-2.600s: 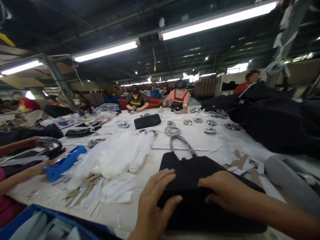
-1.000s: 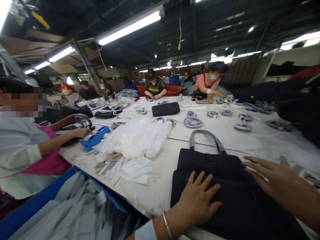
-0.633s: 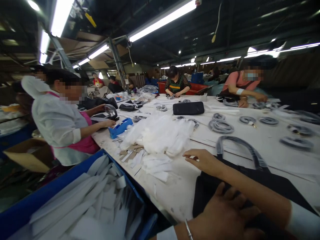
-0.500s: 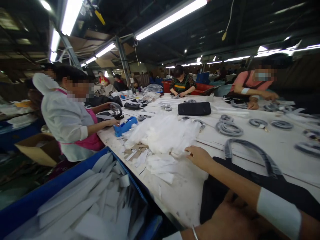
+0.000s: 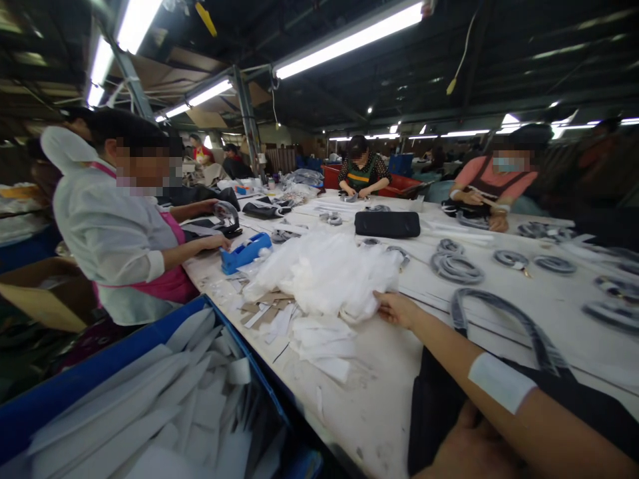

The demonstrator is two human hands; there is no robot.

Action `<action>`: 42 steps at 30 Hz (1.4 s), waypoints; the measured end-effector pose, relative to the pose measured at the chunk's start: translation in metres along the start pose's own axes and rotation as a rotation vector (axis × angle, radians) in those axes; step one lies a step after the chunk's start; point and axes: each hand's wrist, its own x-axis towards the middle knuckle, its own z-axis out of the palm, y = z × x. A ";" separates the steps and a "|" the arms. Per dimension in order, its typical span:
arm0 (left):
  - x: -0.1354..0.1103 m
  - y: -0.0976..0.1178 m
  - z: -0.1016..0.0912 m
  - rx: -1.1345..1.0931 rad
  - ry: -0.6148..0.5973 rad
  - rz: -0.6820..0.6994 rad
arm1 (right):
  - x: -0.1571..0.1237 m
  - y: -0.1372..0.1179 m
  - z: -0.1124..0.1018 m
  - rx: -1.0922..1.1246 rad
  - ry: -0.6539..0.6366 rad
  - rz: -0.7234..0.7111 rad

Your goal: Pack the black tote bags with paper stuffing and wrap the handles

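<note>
My right hand (image 5: 397, 310) reaches across to the near right edge of a loose pile of thin white plastic film (image 5: 324, 269), its fingertips closed on the edge of the film. Close to me lies a black bag (image 5: 434, 392) with a film-wrapped handle (image 5: 519, 309) arching up from it. Low in the view, my left hand (image 5: 469, 442) rests against this bag; my right forearm hides part of its fingers, so I cannot tell whether it grips. Below the film pile are flat white strips (image 5: 322, 342) and brown card scraps (image 5: 267, 313).
A blue bin (image 5: 244, 339) full of white pieces stands at the left table edge. A blue tape dispenser (image 5: 245, 253), a black case (image 5: 387, 224) and several wrapped coils (image 5: 456, 267) lie on the white table (image 5: 369, 426). Co-workers sit or stand around it.
My right hand has come up against the film pile, its fingertips now on the edge. My left hand has moved lower and right, more of it out of view. The camera has shifted slightly.
</note>
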 end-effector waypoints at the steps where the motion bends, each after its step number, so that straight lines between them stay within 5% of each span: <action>1: 0.001 0.000 -0.001 -0.002 0.008 -0.002 | 0.002 -0.002 0.001 0.004 0.009 0.010; 5: 0.003 -0.002 -0.003 -0.047 0.016 0.008 | 0.007 -0.014 -0.011 -0.013 0.083 -0.028; 10: 0.003 0.000 -0.005 -0.214 -0.051 -0.070 | -0.005 -0.036 -0.064 -0.156 0.239 -0.225; 24: 0.004 -0.001 0.003 -0.318 -0.120 -0.120 | -0.097 -0.115 -0.223 -0.830 0.510 -0.619; 30: -0.001 0.001 0.014 -0.275 -0.062 -0.148 | -0.146 -0.137 -0.266 -1.166 0.852 -0.770; 36: 0.008 0.004 0.016 -0.212 -0.023 -0.355 | -0.206 -0.116 -0.319 -1.300 0.954 -0.937; 42: 0.036 -0.014 -0.009 -0.187 -0.181 -0.371 | -0.225 -0.030 -0.321 -1.268 0.574 -0.805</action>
